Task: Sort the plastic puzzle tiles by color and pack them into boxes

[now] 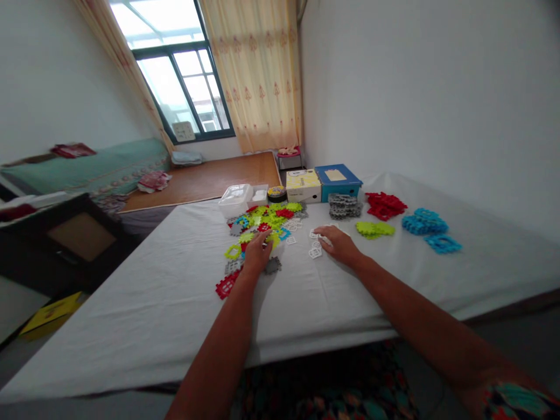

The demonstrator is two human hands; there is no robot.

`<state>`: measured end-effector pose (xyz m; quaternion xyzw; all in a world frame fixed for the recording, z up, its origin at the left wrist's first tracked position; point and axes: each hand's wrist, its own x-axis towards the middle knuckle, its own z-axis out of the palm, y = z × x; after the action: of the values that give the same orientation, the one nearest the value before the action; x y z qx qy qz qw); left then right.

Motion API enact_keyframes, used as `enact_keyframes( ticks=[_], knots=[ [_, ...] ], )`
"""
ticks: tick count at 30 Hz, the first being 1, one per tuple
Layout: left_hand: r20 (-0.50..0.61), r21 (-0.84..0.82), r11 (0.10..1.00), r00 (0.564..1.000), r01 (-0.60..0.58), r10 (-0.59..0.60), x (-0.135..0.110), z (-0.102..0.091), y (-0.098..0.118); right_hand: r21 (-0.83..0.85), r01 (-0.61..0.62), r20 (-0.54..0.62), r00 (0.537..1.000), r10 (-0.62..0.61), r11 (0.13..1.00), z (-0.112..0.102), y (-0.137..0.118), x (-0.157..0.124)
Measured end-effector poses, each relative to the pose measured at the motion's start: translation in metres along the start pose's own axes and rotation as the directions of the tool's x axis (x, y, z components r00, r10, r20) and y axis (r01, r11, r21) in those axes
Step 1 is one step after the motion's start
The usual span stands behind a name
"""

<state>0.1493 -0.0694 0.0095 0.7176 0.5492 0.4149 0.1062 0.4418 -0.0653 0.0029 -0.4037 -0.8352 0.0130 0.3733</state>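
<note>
A mixed heap of flat plastic puzzle tiles (266, 220), lime, red, blue and grey, lies on the white-covered table (175, 303). My left hand (257, 256) rests palm down at the heap's near edge, fingers curled onto a lime tile; a grey tile (273, 266) and a red tile (226, 286) lie beside it. My right hand (338, 244) lies over small white tiles (315, 252), fingers bent on them. Sorted piles stand to the right: grey (345, 206), red (385, 205), lime (374, 229) and blue (426, 224).
A clear plastic tub (235, 199), a yellow box (303, 185) and a blue box (338, 181) line the table's far edge. A white wall runs along the right. A bed, a wooden platform and a curtained window lie beyond the table.
</note>
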Motion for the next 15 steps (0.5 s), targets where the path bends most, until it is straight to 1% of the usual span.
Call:
enact_keyframes(
  ticks=[2,4,6,9,12,15],
  knots=[
    [0.107,-0.206,0.977,0.994,0.055,-0.034,-0.001,0.006,0.005,0.01,0.046,0.027,0.999,-0.046,0.999,0.001,-0.011,0.002],
    [0.232,-0.387,0.913,0.972,0.13,-0.04,-0.002,0.012,0.01,0.024,0.127,0.074,0.989,-0.128,0.992,0.002,-0.023,0.003],
    [0.327,-0.497,0.846,0.945,0.192,-0.023,-0.004,0.015,0.015,0.045,0.22,0.133,0.966,-0.224,0.975,0.005,-0.033,0.005],
    [0.412,-0.556,0.792,0.911,0.251,0.0,-0.007,0.016,0.02,0.063,0.298,0.191,0.933,-0.305,0.952,0.008,-0.041,0.006],
    [0.464,-0.551,0.786,0.886,0.28,0.01,-0.008,0.013,0.022,0.067,0.317,0.195,0.926,-0.324,0.946,0.01,-0.043,0.006],
    [0.491,-0.542,0.789,0.871,0.29,0.017,-0.009,0.013,0.021,0.079,0.327,0.189,0.923,-0.336,0.942,0.01,-0.046,0.005]
  ],
)
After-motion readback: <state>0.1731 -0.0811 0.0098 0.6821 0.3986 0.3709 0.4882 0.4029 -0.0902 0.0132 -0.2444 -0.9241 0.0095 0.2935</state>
